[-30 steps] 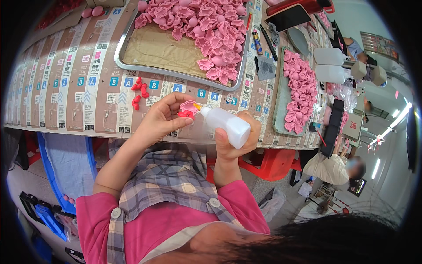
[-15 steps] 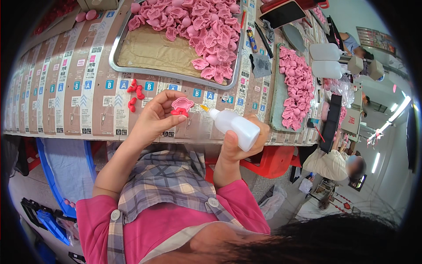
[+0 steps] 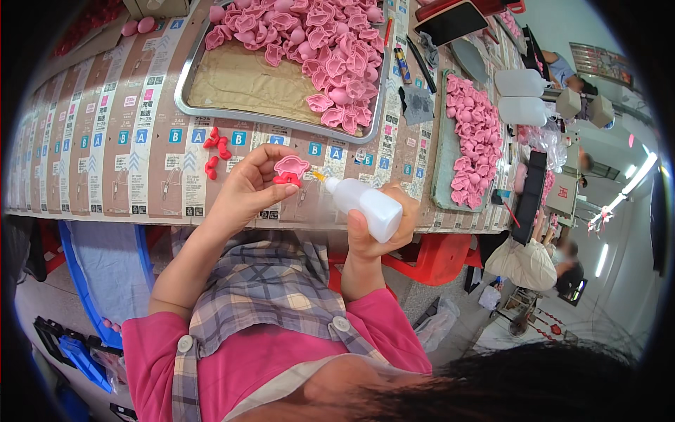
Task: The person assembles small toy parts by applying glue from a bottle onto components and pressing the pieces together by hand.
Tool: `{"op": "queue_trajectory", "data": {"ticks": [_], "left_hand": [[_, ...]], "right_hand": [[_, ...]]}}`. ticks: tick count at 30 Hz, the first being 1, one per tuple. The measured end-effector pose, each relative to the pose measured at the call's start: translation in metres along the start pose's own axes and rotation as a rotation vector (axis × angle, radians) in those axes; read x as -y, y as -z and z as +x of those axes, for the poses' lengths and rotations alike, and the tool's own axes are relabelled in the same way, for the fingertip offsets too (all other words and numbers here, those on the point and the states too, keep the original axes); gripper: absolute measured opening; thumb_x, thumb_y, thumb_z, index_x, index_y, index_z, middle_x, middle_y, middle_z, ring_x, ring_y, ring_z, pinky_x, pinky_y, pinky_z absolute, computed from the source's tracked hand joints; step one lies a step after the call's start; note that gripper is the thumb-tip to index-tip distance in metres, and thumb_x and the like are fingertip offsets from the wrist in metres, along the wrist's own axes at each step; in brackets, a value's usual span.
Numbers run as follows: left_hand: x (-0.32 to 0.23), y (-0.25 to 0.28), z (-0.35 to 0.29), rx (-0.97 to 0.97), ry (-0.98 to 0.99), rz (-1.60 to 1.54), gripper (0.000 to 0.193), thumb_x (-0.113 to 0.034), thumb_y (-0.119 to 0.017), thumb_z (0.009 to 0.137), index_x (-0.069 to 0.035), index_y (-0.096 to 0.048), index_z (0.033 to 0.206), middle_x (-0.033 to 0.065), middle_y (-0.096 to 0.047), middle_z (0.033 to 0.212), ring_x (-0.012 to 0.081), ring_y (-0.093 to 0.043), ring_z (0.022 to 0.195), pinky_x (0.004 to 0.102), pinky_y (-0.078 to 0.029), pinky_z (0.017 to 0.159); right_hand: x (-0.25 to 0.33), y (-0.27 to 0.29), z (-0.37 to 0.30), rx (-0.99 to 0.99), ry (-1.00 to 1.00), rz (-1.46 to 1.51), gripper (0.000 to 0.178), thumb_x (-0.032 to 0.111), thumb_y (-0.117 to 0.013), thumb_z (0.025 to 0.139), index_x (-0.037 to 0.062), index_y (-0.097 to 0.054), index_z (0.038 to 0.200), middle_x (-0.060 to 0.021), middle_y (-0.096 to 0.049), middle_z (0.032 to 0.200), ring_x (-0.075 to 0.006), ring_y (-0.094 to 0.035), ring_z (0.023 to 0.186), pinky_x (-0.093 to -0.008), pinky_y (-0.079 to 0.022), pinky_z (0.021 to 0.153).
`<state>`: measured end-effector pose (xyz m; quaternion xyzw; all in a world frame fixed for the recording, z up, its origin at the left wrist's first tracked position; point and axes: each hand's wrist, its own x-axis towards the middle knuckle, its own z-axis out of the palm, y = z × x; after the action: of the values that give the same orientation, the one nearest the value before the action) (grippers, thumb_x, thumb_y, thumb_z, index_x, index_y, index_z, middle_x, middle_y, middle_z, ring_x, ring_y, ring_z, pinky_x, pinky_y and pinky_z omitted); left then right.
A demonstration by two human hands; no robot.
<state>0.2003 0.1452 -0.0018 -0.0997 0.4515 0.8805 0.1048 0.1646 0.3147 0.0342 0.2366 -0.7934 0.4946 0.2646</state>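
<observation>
L hand (image 3: 249,184) pinched pink hollow plastic-looking shell (image 3: 291,166), red lobed piece (image 3: 287,180); R hand (image 3: 375,250) clasped white plastic bottle (image 3: 364,204), yellow nozzle (image 3: 320,176) beside L pinch. Prob. aiming; next needed steadiness.

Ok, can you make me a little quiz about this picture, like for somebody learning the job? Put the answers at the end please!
1. What does the right hand hold?
A) a spoon
B) a squeeze bottle
C) a paintbrush

2. True or false: the left hand is empty.

3. What colour are the heaped pieces in the metal tray?

Key:
1. B.
2. False: it holds a pink piece together with a red piece.
3. Pink.
</observation>
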Motion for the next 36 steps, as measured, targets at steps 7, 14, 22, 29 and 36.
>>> {"op": "queue_trajectory", "data": {"ticks": [7,14,22,29,36], "left_hand": [[0.000,0.002,0.000,0.005,0.006,-0.003,0.041,-0.001,-0.061,0.074,-0.002,-0.043,0.111,0.0043,-0.054,0.099,0.0090,-0.053,0.090,0.0222,-0.043,0.080],[0.000,0.001,0.001,0.013,0.007,-0.002,0.039,0.001,-0.059,0.075,-0.002,-0.043,0.110,0.0042,-0.054,0.100,0.0084,-0.053,0.090,0.0214,-0.043,0.079],[-0.002,-0.002,0.001,0.019,0.001,0.020,0.039,0.001,-0.060,0.075,-0.003,-0.044,0.111,0.0040,-0.054,0.100,0.0086,-0.053,0.090,0.0213,-0.043,0.079],[-0.004,-0.004,0.001,0.019,0.022,0.019,0.039,0.002,-0.059,0.076,-0.002,-0.044,0.112,0.0045,-0.054,0.101,0.0091,-0.053,0.091,0.0214,-0.043,0.079],[-0.002,-0.003,0.002,0.019,0.031,0.004,0.039,0.001,-0.059,0.075,-0.002,-0.044,0.112,0.0045,-0.055,0.100,0.0094,-0.053,0.091,0.0218,-0.043,0.080]], "right_hand": [[0.002,0.003,0.002,0.110,0.109,0.038,0.040,0.026,-0.074,0.063,0.0019,-0.050,0.084,-0.0067,-0.054,0.067,-0.0211,-0.049,0.049,-0.0289,-0.038,0.043],[-0.001,0.005,0.002,0.082,0.060,0.003,0.041,0.026,-0.073,0.062,0.0016,-0.050,0.086,-0.0074,-0.054,0.069,-0.0217,-0.051,0.052,-0.0298,-0.040,0.047],[-0.001,0.007,0.002,-0.001,-0.030,-0.006,0.043,0.026,-0.074,0.063,0.0014,-0.049,0.088,-0.0084,-0.055,0.074,-0.0198,-0.053,0.059,-0.0302,-0.043,0.055],[-0.003,0.007,0.003,-0.010,-0.027,0.000,0.043,0.028,-0.073,0.063,0.0016,-0.049,0.088,-0.0081,-0.054,0.075,-0.0193,-0.053,0.061,-0.0299,-0.043,0.055],[-0.006,0.010,0.003,-0.043,0.010,-0.053,0.044,0.029,-0.073,0.063,0.0015,-0.049,0.088,-0.0085,-0.054,0.075,-0.0200,-0.053,0.062,-0.0302,-0.043,0.055]]}}
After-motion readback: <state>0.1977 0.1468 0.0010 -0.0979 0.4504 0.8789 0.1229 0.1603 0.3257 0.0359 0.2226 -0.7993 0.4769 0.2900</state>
